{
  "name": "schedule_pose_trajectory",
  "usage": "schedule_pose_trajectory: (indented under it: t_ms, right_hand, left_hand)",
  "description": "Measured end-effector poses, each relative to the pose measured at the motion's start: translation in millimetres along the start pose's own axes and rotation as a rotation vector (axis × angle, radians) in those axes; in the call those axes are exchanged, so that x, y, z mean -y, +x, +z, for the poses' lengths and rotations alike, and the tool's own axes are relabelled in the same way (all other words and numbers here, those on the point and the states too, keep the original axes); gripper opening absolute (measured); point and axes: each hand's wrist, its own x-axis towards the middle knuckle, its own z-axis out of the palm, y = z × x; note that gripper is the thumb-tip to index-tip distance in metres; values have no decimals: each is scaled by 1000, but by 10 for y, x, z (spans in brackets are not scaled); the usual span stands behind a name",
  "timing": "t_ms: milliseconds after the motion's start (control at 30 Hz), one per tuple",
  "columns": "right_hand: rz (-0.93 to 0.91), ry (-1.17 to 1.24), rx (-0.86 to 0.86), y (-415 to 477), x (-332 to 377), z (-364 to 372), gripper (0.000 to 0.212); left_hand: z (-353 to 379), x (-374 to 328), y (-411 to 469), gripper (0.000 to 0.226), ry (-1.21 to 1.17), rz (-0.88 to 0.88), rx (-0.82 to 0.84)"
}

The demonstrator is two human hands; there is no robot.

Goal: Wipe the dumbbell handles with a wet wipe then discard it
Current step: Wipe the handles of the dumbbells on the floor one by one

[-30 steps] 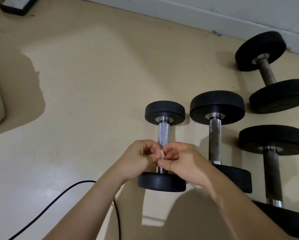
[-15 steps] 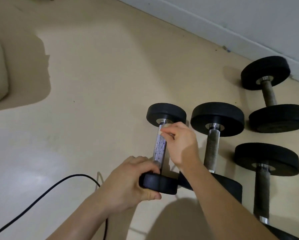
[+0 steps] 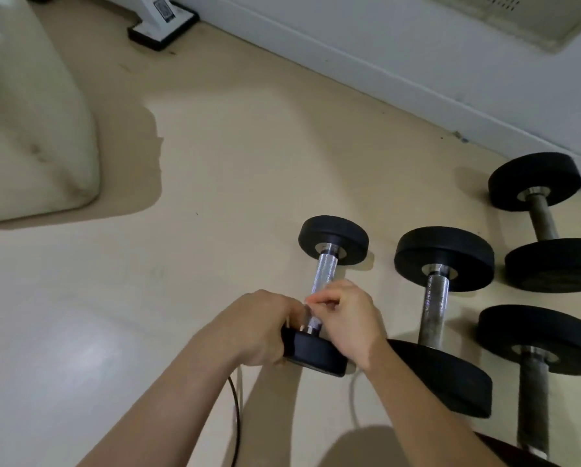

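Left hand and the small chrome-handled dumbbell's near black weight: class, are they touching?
Touching. Head view: the left hand grips the near black round weight, fingers curled over its edge.

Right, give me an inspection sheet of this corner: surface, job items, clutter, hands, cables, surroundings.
Surface: glossy beige floor, shadowed beside the cushion.
Job's things: small dumbbell lying flat, with a shiny handle; wet wipe only a pale sliver at the right fingertips, mostly hidden; three larger dumbbells lie to its right, no hand on them.
Clutter: nothing seen.
Hands: left hand grips the small dumbbell's near plate; right hand pinches the wipe against the handle's near end.
Cables: black cable on the floor by the left forearm.
Surroundings: cream cushion at left; white wall with skirting; white stand base beside it.
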Motion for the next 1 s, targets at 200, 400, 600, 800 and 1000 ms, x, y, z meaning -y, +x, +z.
schedule_pose_trajectory:
  t_ms: [200, 400, 600, 800, 1000]
  right_hand:
    - [-101, -32, -170, 338, 89, 27, 10]
    - [-154, 27, -45, 176, 119, 421, 6]
    - [-246, -5, -216, 660, 389, 401, 9]
    - [-422, -92, 71, 279, 275, 534, 15]
    - [-363, 6, -156, 626, 349, 571, 17]
  left_hand:
    - [-120, 287, 8, 46, 45, -114, 116]
    - [-186, 381, -162, 52, -67, -231, 190]
    - [-122, 539, -392, 69, -717, -322, 162]
    - [-132, 670, -355, 90, -564, -381, 34]
    - [-309, 737, -365, 90, -350, -430, 82]
